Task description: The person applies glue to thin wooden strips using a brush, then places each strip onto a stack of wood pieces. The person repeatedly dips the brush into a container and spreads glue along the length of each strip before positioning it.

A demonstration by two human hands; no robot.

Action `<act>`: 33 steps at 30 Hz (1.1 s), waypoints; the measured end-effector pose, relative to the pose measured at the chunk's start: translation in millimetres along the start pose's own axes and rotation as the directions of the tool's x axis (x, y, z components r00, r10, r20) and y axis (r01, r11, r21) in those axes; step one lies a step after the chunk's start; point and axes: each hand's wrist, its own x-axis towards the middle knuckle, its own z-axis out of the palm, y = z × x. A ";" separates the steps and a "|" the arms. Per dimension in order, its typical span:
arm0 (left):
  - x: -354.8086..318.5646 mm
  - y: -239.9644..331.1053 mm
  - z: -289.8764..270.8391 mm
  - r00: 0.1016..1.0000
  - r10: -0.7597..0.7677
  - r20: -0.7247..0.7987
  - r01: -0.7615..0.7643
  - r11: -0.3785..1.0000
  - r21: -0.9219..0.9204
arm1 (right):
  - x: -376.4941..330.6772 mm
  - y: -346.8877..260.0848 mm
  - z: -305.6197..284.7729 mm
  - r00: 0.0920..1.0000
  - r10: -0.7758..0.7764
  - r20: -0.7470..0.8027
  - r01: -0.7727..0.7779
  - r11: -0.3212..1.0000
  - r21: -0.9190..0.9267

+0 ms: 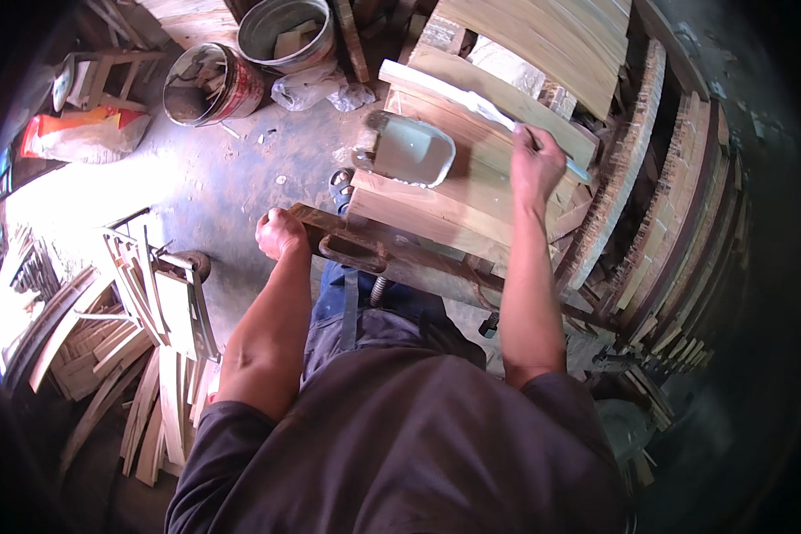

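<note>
My right hand (pixel 536 160) is closed round a slim glue brush, its pale blue handle end (pixel 578 170) sticking out past the hand. The brush's head points left along a narrow wooden strip coated with white glue (pixel 449 96). Just nearer lies an open tub of whitish glue (pixel 411 151), resting on pale wooden boards (pixel 472 187). My left hand (pixel 281 233) is curled over the left end of a dark wooden bar (pixel 329 222) at the bench's near edge. A rounded metal handle (pixel 354 253) sits on that bar. Some left fingers are hidden.
Stacked planks (pixel 543 36) lie beyond the strip, and stacks of curved boards (pixel 667 214) stand on the right. Two buckets with scraps (pixel 212 84) are on the floor at far left, beside a plastic bag (pixel 307 87). Offcuts (pixel 142 356) pile up at near left.
</note>
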 end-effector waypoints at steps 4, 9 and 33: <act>-1.2 2.4 -0.7 1.000 0.006 0.025 -0.007 0.999 0.035 | 2.1 34.5 -60.5 0.989 0.032 -0.142 -0.051 0.989 -0.136; 21.6 -19.1 13.1 0.996 0.081 0.041 -0.086 0.987 0.133 | 5.4 84.5 -119.1 0.957 -0.003 -0.288 -0.119 0.907 -0.404; 4.7 -1.8 2.3 0.990 0.125 0.057 -0.137 0.942 0.305 | 21.0 129.6 -157.1 0.867 0.031 -0.498 -0.216 0.922 -0.320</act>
